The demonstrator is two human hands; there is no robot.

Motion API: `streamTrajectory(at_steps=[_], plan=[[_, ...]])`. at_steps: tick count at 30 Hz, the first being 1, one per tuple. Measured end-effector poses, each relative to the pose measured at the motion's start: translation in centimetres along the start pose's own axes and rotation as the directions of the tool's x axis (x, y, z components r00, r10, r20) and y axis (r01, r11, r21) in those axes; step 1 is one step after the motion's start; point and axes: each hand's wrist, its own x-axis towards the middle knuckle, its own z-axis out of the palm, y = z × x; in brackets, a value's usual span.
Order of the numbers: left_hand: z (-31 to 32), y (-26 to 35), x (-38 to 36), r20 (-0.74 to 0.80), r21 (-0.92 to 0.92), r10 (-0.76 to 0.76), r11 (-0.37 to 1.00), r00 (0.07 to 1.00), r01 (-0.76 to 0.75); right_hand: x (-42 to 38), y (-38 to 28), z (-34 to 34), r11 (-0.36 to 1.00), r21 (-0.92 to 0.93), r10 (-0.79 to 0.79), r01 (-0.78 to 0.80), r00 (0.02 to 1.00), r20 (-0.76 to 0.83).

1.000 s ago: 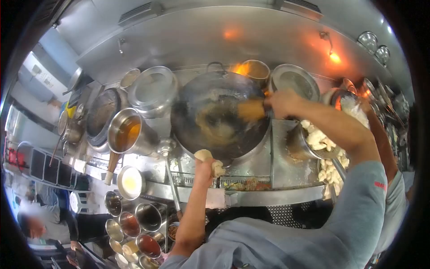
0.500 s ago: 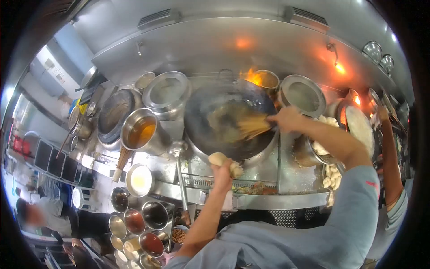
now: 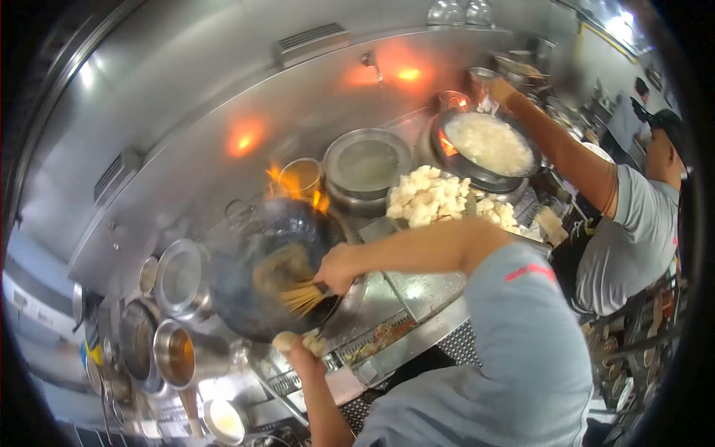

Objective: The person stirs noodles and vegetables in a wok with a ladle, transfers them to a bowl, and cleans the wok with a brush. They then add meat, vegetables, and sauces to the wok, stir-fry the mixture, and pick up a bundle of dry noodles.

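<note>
My right hand (image 3: 337,268) is closed around the handle end of a bamboo wok brush (image 3: 302,299), whose bristles are down inside a large dark wok (image 3: 227,294). Around the bristle tips the wok's inside looks brownish and blurred. At the wok's near rim, my left hand (image 3: 299,356) is closed on a folded pale cloth (image 3: 284,341), which bulges out on both sides of the fingers. Flames (image 3: 287,179) rise just behind the wok's far edge, beside a metal pot (image 3: 302,176).
A heap of pale, cauliflower-like pieces (image 3: 428,195) lies right of my right arm. Beyond it, a co-worker (image 3: 629,223) reaches over a second wok of whitish food (image 3: 488,145). A pot of amber liquid (image 3: 179,356) and a lidded pot (image 3: 179,279) stand on the left.
The view has swung right and tilted, bringing the co-worker and second wok into fuller view. Both hands keep their grips; the brush remains inside the wok.
</note>
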Motion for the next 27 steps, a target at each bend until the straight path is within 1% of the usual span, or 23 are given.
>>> streamTrajectory(at_steps=[1, 3, 5, 6, 7, 8, 9, 10, 11, 13, 14, 15, 16, 17, 19, 20, 21, 22, 23, 24, 25, 26, 27], plan=[[-0.6, -0.3, 0.8, 0.023, -0.032, -0.021, 0.999, 1.000, 0.022, -0.9, 2.0, -0.7, 0.989, -0.148, 0.006, 0.003, 0.998, 0.060], [-1.0, -0.8, 2.0, 0.059, -0.043, -0.059, 0.997, 0.996, 0.062, -0.4, 6.5, -3.6, 0.981, -0.165, 0.117, -0.107, 0.992, 0.054], [-1.2, -0.5, 1.9, 0.033, 0.003, -0.035, 0.999, 0.999, 0.035, 5.1, 8.5, -3.8, 0.977, -0.155, 0.110, -0.149, 0.966, -0.232], [-0.6, -0.4, 1.6, 0.002, 0.049, 0.002, 0.999, 1.000, -0.002, 8.0, 7.2, -3.8, 0.968, -0.007, 0.237, -0.250, 0.926, -0.295], [0.0, -0.3, 1.3, -0.015, 0.088, 0.043, 0.995, 0.999, -0.042, 9.3, 4.8, -3.4, 0.980, 0.137, 0.186, -0.147, 0.921, -0.343], [0.1, -0.6, 1.7, 0.003, 0.085, 0.097, 0.992, 0.995, -0.097, 10.9, 1.2, -2.0, 0.935, 0.334, 0.269, -0.123, 0.860, -0.435], [-0.7, -1.0, 2.5, 0.025, 0.084, 0.148, 0.985, 0.989, -0.150, 13.7, -1.8, -0.4, 0.886, 0.453, 0.307, -0.099, 0.857, -0.413], [-1.1, -1.1, 3.0, 0.049, 0.087, 0.195, 0.976, 0.980, -0.199, 12.2, -4.9, -0.3, 0.815, 0.577, 0.257, -0.042, 0.920, -0.296], [-1.1, -0.7, 3.2, -0.008, 0.146, 0.246, 0.959, 0.969, -0.242, 13.1, -7.9, 1.2, 0.829, 0.556, 0.283, -0.062, 0.904, -0.321], [-1.5, -0.3, 2.7, -0.126, 0.264, 0.341, 0.917, 0.932, -0.300, 9.3, -10.1, 2.1, 0.865, 0.499, 0.038, 0.053, 0.985, -0.169], [-2.2, 0.6, 2.5, -0.149, 0.266, 0.357, 0.913, 0.922, -0.311, 7.3, -10.2, 2.9, 0.876, 0.476, -0.018, 0.082, 0.990, -0.139], [-3.6, 1.7, 3.1, -0.152, 0.272, 0.345, 0.916, 0.926, -0.296, 5.0, -9.5, 3.7, 0.886, 0.449, -0.072, 0.114, 0.991, -0.109], [-6.5, 1.9, 5.6, -0.083, 0.208, 0.398, 0.904, 0.914, -0.374, 2.0, -8.7, 4.4, 0.895, 0.422, -0.125, 0.145, 0.989, -0.075], [-7.2, 3.1, 5.6, -0.104, 0.299, 0.428, 0.874, 0.898, -0.382, -5.9, -7.4, 2.0, 0.868, 0.493, -0.081, 0.056, 0.996, 0.029], [-8.4, 6.5, 2.7, -0.097, 0.396, 0.455, 0.834, 0.885, -0.385, -7.8, -3.3, 4.2, 0.836, 0.549, 0.001, -0.015, 1.000, 0.026], [-8.3, 8.3, 0.5, -0.080, 0.402, 0.447, 0.832, 0.891, -0.381, -10.3, -2.1, 4.2, 0.823, 0.550, 0.154, -0.142, 0.988, 0.025], [-7.5, 10.3, -2.1, 0.025, 0.409, 0.413, 0.827, 0.910, -0.387, -13.3, -1.9, 4.2, 0.795, 0.565, 0.284, -0.221, 0.958, -0.025], [-7.4, 11.8, -4.1, 0.109, 0.420, 0.378, 0.821, 0.919, -0.387, -13.7, -0.8, 6.7, 0.812, 0.535, 0.390, -0.233, 0.899, -0.201], [-10.1, 11.3, -0.9, 0.095, 0.414, 0.441, 0.798, 0.893, -0.438, -15.2, -1.1, 8.3, 0.713, 0.671, 0.474, -0.202, 0.845, -0.249], [-8.7, 12.9, -4.0, 0.041, 0.557, 0.447, 0.732, 0.894, -0.392, -15.6, -1.9, 10.3, 0.588, 0.793, 0.544, -0.160, 0.804, -0.241], [-10.0, 12.9, -1.5, 0.054, 0.738, 0.548, 0.541, 0.835, -0.403, -12.7, -2.5, 15.7, 0.545, 0.839, 0.595, 0.008, 0.701, -0.393], [-9.2, 13.9, -2.2, 0.110, 0.686, 0.524, 0.574, 0.844, -0.446, -9.9, -3.1, 21.0, 0.531, 0.827, 0.625, 0.186, 0.573, -0.530], [-7.9, 14.7, -4.0, 0.166, 0.725, 0.584, 0.473, 0.794, -0.500, -10.0, -4.7, 23.6, 0.352, 0.933, 0.670, 0.075, 0.675, -0.307]])
